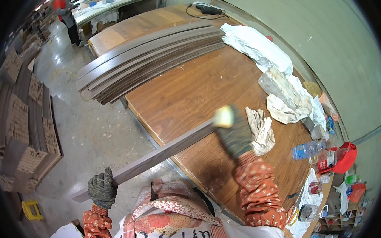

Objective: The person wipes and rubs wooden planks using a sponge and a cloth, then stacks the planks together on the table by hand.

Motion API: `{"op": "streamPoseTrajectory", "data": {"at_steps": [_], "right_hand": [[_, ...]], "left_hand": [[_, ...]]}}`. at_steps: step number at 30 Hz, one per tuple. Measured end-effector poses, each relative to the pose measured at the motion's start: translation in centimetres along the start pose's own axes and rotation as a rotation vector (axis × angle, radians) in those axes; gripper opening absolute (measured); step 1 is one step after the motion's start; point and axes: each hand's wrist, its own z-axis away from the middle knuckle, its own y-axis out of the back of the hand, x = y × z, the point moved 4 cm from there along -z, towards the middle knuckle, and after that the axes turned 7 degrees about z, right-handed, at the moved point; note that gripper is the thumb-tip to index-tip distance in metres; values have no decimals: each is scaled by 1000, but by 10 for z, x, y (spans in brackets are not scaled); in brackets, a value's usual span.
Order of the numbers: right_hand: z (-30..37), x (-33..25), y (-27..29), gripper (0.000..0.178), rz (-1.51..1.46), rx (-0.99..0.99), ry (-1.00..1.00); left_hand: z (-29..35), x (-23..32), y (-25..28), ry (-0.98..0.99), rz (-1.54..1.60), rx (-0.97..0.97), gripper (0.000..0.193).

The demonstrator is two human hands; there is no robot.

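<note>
Two gloved hands work one long grey wooden strip [163,150] lying across the near table edge. Left hand [102,187] grips its near end; right hand [235,132] presses a pale pad [223,117] at its far end. Many grey strips [146,60] wait stacked farther left, so most seems left.

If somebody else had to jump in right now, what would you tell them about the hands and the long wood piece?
Left hand, gloved, grips the near end of the long wood strip, off the table edge.
Right hand, gloved, presses a pale pad on the strip's far end, which lies on the wooden table.
A stack of similar strips lies at the table's far side; crumpled rags and a plastic bottle sit to the right.
How much of the strip has been rubbed cannot be told.
</note>
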Motion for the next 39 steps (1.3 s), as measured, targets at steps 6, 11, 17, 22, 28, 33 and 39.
{"op": "streamPoseTrajectory", "data": {"at_steps": [6, 11, 17, 22, 28, 33, 39], "right_hand": [[-25, 96, 41, 69, -166, 390, -207], [-16, 40, 22, 77, -393, 225, -221], [0, 84, 24, 75, -255, 293, -342], [5, 30, 42, 74, -291, 323, -238], [5, 42, 30, 79, -188, 262, -228], [-13, 20, 59, 75, -249, 295, -91], [-15, 58, 56, 75, 99, 281, -117]], "left_hand": [[11, -15, -27, 30, 56, -32, 66], [12, -17, -41, 73, 192, -99, 75], [6, -19, -54, 134, 289, -241, 67], [12, -25, -67, 111, 313, -239, 68], [3, -29, -63, 86, 274, -161, 67], [2, -38, -62, 19, 187, -31, 68], [-7, -36, -61, 10, 157, -24, 69]]}}
